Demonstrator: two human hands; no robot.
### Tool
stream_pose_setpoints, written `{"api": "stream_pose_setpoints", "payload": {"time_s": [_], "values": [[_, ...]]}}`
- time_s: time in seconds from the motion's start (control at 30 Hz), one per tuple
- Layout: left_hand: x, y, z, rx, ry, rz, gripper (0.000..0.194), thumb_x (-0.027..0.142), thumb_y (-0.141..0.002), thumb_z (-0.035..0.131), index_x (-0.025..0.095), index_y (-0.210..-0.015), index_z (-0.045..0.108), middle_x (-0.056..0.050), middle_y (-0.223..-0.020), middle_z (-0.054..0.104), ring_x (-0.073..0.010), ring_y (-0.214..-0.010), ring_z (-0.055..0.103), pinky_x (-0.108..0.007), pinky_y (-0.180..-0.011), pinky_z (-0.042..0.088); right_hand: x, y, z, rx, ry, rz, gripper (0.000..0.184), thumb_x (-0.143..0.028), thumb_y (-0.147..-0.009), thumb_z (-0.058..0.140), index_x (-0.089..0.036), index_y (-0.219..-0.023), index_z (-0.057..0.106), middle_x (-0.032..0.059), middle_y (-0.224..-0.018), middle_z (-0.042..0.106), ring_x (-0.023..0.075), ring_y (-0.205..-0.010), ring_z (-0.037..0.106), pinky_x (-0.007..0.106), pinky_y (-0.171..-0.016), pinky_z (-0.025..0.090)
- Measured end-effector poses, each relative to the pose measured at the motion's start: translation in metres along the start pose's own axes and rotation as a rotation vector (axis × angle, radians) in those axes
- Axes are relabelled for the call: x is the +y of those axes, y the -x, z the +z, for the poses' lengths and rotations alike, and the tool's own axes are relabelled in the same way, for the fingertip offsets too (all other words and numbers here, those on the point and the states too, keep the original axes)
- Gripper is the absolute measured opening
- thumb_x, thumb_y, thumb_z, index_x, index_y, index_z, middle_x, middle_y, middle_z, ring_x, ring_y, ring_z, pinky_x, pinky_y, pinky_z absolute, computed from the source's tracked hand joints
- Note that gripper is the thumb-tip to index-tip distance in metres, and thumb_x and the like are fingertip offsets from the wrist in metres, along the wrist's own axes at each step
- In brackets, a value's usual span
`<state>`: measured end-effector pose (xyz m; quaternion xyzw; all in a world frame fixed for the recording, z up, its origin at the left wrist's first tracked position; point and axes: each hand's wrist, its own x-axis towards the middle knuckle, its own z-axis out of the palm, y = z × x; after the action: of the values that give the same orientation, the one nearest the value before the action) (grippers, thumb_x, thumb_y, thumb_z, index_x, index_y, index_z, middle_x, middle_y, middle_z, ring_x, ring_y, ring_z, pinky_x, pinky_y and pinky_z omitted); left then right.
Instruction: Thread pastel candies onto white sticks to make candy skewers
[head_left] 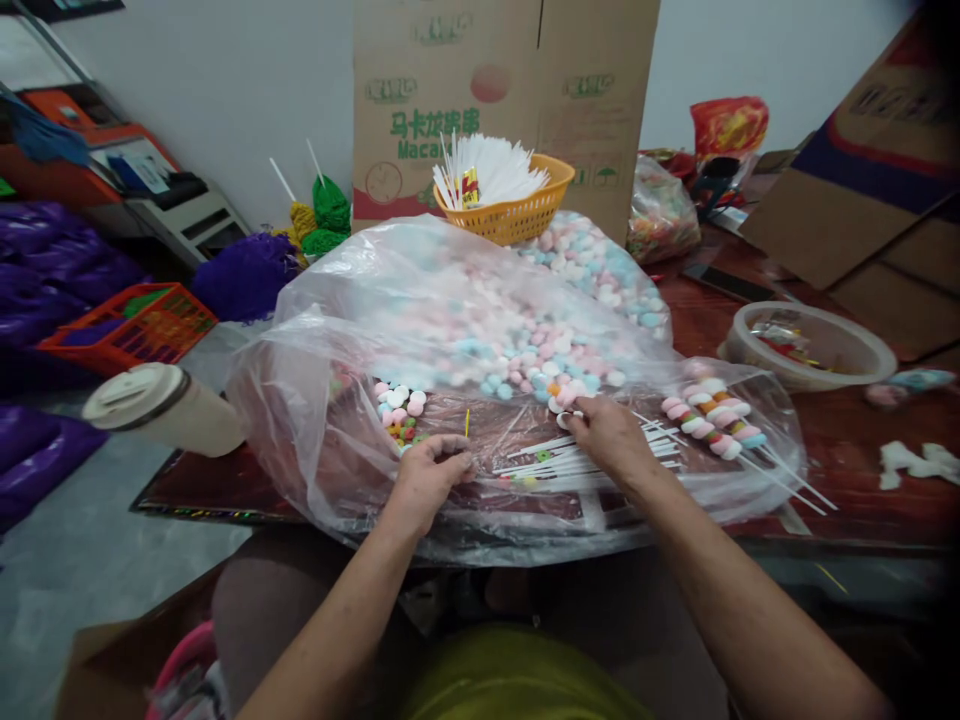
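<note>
My left hand (433, 478) is pinched around a thin stick whose yellow tip (468, 422) stands up above the fingertips. The fingers of my right hand (606, 438) close on a white round candy (564, 420) at the edge of a pile of pink, blue and white candies (540, 360). Between the hands lie several white sticks (544, 460) on clear plastic. Near my left hand are small orange and green candies (403, 430). Finished-looking candy skewers (712, 410) lie to the right of my right hand.
A large clear plastic bag (337, 290) covers much of the table. Behind it stand a yellow basket (499, 222) of white sticks and a cardboard box (592, 110). A lidded cup (169, 408) leans at left; a round plastic tub (855, 362) sits at right.
</note>
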<state>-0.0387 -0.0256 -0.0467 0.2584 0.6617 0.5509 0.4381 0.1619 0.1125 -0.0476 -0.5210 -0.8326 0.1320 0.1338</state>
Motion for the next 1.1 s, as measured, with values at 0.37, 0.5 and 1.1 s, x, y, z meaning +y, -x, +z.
{"api": "stream_pose_setpoints", "payload": {"time_s": [0.37,0.5,1.1], "values": [[0.018,-0.005,-0.01,0.009,-1.146,0.389,0.016,0.024,-0.075,0.054,0.021,-0.08,0.069,-0.006,-0.089,0.066,-0.0197,-0.086,0.058,-0.028,-0.076,0.044,-0.023,0.015,0.016,-0.096,-0.237,-0.151,0.011,-0.025,-0.075,0.05,-0.016,-0.073,0.055,0.0018,-0.07,0.057,0.0119,-0.064,0.048,0.022,-0.059,0.034],[0.035,-0.017,0.038,-0.221,-1.319,0.518,0.027,0.026,-0.085,0.041,0.021,-0.083,0.068,-0.005,-0.084,0.065,-0.0183,-0.079,0.059,-0.027,-0.072,0.044,-0.008,0.024,0.001,0.053,-0.605,0.007,0.021,-0.037,-0.073,0.057,-0.017,-0.07,0.048,-0.0031,-0.061,0.05,0.0084,-0.051,0.042,0.02,-0.047,0.032],[0.031,-0.023,0.052,-0.331,-0.965,0.83,0.028,0.016,-0.082,0.046,0.02,-0.104,0.062,-0.007,-0.084,0.065,-0.0179,-0.076,0.061,-0.029,-0.071,0.047,-0.022,0.053,-0.026,-0.207,-1.812,0.379,0.031,-0.025,-0.058,0.077,-0.017,-0.074,0.052,-0.012,-0.048,0.037,-0.0007,-0.035,0.019,0.014,-0.034,0.012]]}}
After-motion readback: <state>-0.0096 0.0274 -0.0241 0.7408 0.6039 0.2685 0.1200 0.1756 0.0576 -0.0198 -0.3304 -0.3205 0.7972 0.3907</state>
